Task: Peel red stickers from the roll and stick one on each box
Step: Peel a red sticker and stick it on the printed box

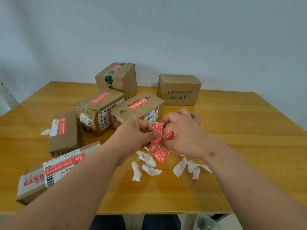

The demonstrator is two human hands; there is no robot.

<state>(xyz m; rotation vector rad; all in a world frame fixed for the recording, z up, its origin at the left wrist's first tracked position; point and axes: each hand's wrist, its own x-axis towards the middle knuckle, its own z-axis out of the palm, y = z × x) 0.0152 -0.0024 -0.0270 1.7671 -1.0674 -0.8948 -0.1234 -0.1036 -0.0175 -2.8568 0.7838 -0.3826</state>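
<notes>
Currently, in the head view, a red sticker [157, 138] is being pinched between the thumb and fingers of the left hand [132, 138], while the sticker strip [163, 152] is being gripped in the curled fingers of the right hand [182, 136]. Both are being held just above the wooden table [232, 130], near its middle.

Five cardboard boxes are already carrying a red sticker: the tall box [118, 77] at the back, the torn box [98, 110], the DAMA box [137, 108], the flat box [64, 131] and the near-left box [49, 175]. No sticker is being shown on the visible faces of the HYNAUT box [179, 90], so it is being judged the remaining target.

Risks being anticipated:

- The freed sticker is curling close to the strip; if it is allowed to touch it, the adhesive is likely to bond to it or to itself.
- White backing scraps [149, 165] are lying directly below the hands; a lowered sticker could pick one up.
- A fast peel could tear the sticker or crease it.
- The HYNAUT box is standing well apart from the hands; a hurried reach could land the sticker crooked.
</notes>
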